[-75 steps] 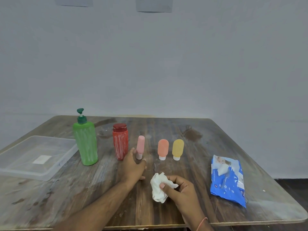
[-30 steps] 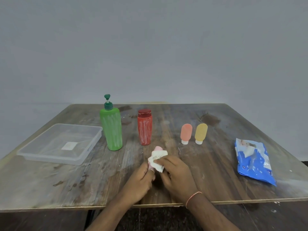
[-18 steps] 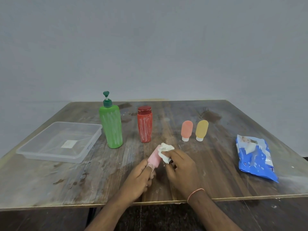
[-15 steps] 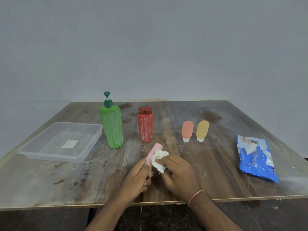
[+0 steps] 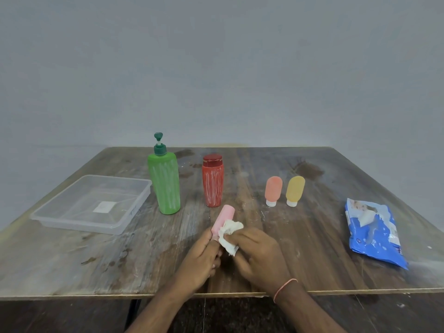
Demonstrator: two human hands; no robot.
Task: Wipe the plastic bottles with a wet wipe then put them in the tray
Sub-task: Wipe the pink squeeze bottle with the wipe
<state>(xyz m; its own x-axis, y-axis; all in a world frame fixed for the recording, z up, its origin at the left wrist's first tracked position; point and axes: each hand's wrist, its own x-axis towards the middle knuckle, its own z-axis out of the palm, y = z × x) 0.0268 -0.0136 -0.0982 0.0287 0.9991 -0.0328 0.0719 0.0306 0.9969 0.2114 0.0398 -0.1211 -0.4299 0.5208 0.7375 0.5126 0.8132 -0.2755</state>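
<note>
Left hand (image 5: 200, 257) pinches the lower end of the pink bottle (image 5: 224, 218); fingers curled around it. Right hand (image 5: 258, 254) grips the crumpled wet wipe (image 5: 230, 233) and presses it against the bottle's right side, near mid-length. The bottle's long axis tilts up and away from the left hand, toward the red bottle (image 5: 212, 182). The tray (image 5: 131, 211) lies well to the left; the left hand is nearer it, so I judge that hand suited to the transfer.
</note>
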